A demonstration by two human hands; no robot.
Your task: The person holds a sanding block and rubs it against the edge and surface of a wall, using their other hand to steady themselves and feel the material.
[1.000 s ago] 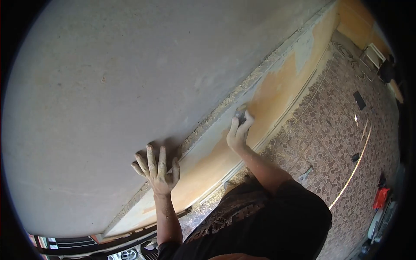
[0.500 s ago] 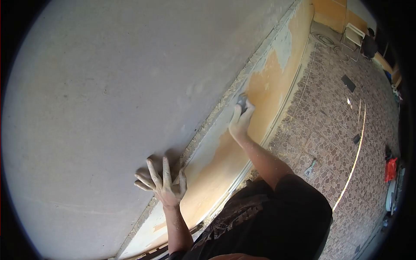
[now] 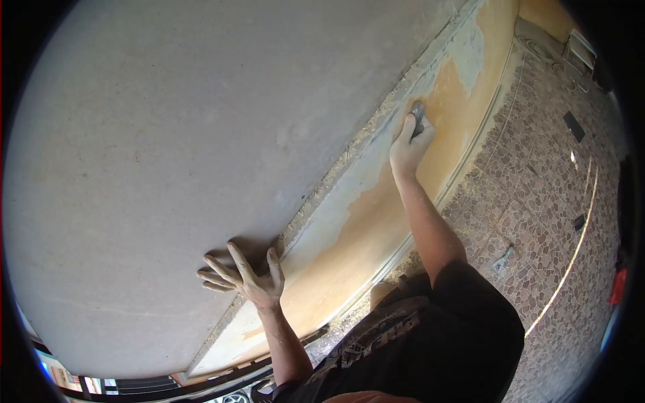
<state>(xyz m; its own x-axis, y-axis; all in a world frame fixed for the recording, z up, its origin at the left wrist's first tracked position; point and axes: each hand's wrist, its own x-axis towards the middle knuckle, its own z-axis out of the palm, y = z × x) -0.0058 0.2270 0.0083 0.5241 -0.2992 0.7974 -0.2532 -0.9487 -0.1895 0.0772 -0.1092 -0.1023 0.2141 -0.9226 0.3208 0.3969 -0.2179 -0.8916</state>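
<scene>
My left hand [image 3: 252,279], dusty and with its fingers spread, rests on the large grey surface [image 3: 201,148] near its rough edge. Dust coats my right hand [image 3: 411,144] too, its fingers closed around a small dark grey block [image 3: 418,113]. That block lies against the orange panel [image 3: 447,101], beside a pale filler-like patch [image 3: 373,161] that runs along the panel's upper side. My right palm is turned away from view.
Stone-patterned floor [image 3: 531,181] lies to the right, with a dark flat piece [image 3: 574,126], a small dark block [image 3: 579,221], a greenish tool-like item [image 3: 502,257] and a pale yellow line [image 3: 571,269]. A red item [image 3: 618,285] is at the far right.
My right hand has moved up and to the right along the panel with the block. My left hand stays on the grey surface, its fingers slightly more spread. The camera view has shifted.
</scene>
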